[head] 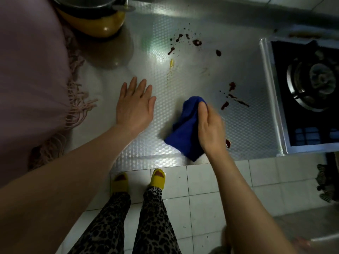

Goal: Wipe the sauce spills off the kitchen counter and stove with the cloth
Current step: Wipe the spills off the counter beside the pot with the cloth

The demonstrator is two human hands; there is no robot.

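My right hand [211,127] grips a bunched blue cloth [185,131] and presses it onto the shiny metal counter [128,57] near its front edge. Dark red sauce streaks [233,98] lie just right of the cloth, and one drop [228,143] sits beside my wrist. More dark splatters [196,42] and a yellow smear [171,63] mark the counter farther back. My left hand [134,105] rests flat on the counter, fingers spread, left of the cloth. The black gas stove [308,85] is set into the counter at the right.
A yellow appliance with a dark pot [95,17] stands at the back left. A pink fringed fabric [33,79] hangs over the left side. White floor tiles [201,182] and my yellow slippers show below the counter edge.
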